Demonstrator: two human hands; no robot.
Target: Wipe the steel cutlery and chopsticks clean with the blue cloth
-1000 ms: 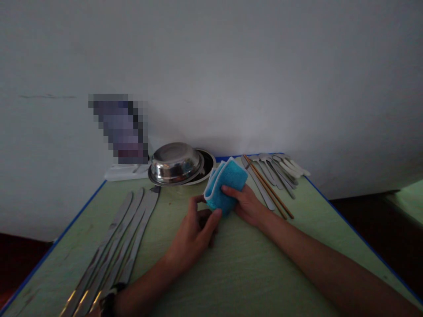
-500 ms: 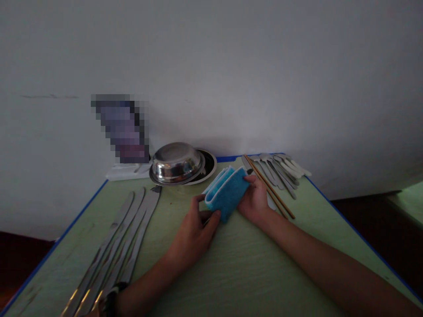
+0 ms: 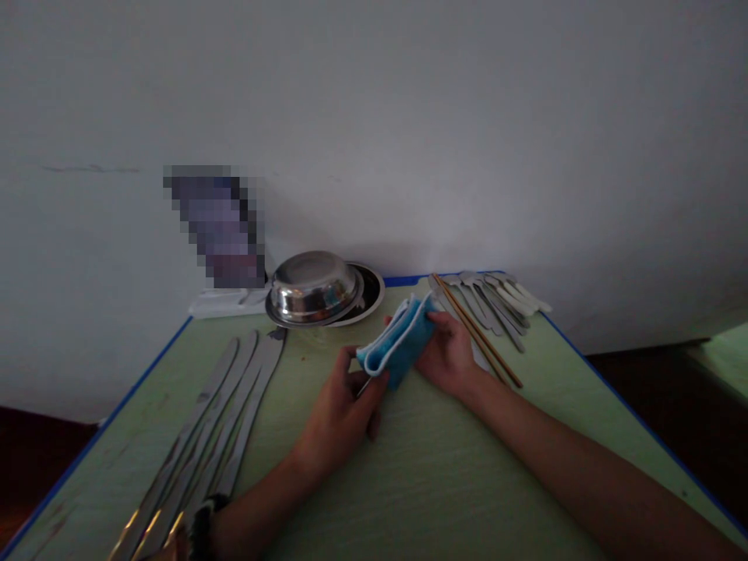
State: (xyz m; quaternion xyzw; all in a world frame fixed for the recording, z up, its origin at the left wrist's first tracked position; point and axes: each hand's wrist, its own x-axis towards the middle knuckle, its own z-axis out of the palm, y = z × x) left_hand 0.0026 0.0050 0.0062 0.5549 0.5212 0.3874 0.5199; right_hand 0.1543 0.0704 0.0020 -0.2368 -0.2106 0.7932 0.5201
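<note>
A folded blue cloth (image 3: 407, 344) with white edging is held above the middle of the table, between my two hands. My left hand (image 3: 336, 413) pinches its near left end between thumb and fingers. My right hand (image 3: 449, 357) grips the far right end, thumb on the blue face. Beside my left fingers shows a thin pale sliver, too small to name; what lies inside the folds is hidden. A pair of wooden chopsticks (image 3: 479, 333) lies just beyond my right hand.
Several long metal utensils (image 3: 219, 413) lie in a row at left. An upturned steel bowl (image 3: 315, 287) rests at the back on a dark, pale-rimmed plate (image 3: 374, 290). Several spoons (image 3: 491, 300) and other cutlery lie back right. A blurred upright object (image 3: 219, 230) stands against the wall (image 3: 409, 117).
The cloth has tilted, so its folded top edge shows more and its blue face less. Both hands keep hold of it, with small finger shifts. The dark tip near my right fingers no longer shows.
</note>
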